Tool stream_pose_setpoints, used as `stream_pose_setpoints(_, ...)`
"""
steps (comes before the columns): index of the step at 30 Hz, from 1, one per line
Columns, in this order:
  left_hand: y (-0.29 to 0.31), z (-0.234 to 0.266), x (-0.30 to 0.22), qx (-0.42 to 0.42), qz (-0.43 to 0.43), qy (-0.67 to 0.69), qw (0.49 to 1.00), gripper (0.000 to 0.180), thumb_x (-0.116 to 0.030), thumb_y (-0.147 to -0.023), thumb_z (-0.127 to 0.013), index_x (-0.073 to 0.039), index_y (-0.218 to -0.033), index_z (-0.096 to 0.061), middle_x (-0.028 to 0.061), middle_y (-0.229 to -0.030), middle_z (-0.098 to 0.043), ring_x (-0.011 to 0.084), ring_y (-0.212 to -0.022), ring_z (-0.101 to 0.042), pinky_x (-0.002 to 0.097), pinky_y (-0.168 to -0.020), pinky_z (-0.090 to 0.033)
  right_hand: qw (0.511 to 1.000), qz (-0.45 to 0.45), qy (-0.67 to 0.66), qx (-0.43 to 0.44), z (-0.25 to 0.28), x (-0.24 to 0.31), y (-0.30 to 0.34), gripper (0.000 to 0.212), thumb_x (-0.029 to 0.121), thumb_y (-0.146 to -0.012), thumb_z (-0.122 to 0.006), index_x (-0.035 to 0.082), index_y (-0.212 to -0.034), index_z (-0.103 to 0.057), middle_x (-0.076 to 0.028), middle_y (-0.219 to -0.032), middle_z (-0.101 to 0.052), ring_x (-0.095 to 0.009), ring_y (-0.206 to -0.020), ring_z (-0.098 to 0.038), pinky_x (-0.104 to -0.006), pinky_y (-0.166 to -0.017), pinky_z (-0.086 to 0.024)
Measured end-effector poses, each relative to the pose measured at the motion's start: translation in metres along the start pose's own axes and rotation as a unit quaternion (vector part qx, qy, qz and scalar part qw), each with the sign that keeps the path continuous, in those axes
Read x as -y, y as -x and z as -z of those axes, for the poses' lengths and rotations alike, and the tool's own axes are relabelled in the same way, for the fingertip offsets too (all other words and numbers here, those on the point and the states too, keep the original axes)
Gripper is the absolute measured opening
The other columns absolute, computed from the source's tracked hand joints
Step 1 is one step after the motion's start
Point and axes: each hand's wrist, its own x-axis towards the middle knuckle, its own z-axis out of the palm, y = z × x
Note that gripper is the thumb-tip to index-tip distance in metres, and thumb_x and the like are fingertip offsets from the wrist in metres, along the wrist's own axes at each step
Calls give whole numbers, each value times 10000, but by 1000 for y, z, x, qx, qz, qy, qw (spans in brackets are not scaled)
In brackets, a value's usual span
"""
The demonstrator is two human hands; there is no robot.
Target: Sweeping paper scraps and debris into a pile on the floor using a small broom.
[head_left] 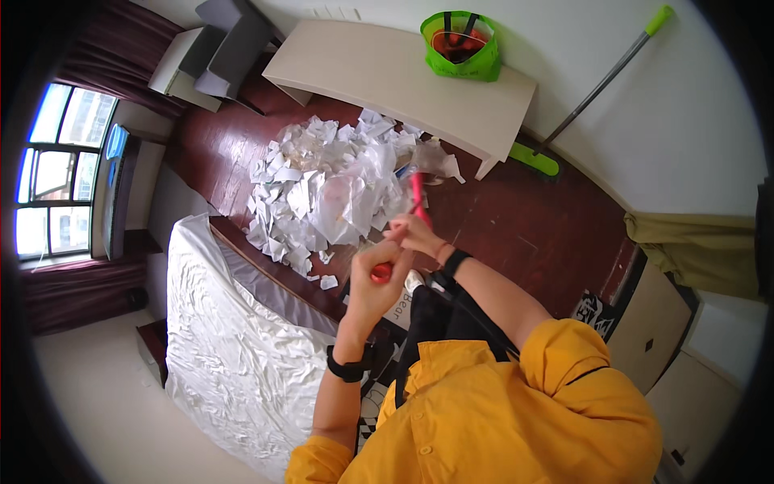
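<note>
My left hand [372,274] is closed around a small red roll [381,273] with a shiny end, which shows between thumb and palm. Right beside it, my right hand [418,235] has its fingers bent together. A thin red strip [417,192], which looks like plastic, sticks out past these fingers. Whether strip and roll are one piece cannot be seen. Beyond both hands a large heap of white paper scraps [302,194] covers the dark red floor. Clear plastic bags [367,173] lie on top of the heap.
A pale desk [363,60] stands along the far wall, bearing a green bag [482,64] with red contents. A green broom [534,159] leans to its right. At left is a bed with a white sheet [218,323]. A grey chair [234,56] stands far left.
</note>
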Motion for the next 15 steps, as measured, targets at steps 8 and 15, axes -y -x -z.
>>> stream_pose_setpoints(8, 27, 23, -84, 95, -32, -51, 994, 253, 77, -782, -577, 38, -596, -410, 220, -900, -696, 337, -1138, -651, 404, -989, -444, 997, -1, -12, 80, 0, 74, 15, 289, 259, -804, -710, 58, -701, -529, -157, -718, -572, -370, -736, -596, -436, -631, -452)
stream_pose_setpoints(15, 48, 15, -72, 194, 70, 15, 978, 305, 89, -758, -618, 16, -562, -397, 168, -694, -576, 341, -1206, -612, 350, -753, -469, 995, -89, 25, 26, 3, 62, 103, 312, 234, -795, -746, 72, -671, -510, -112, -688, -525, -333, -649, -569, -420, -588, -436)
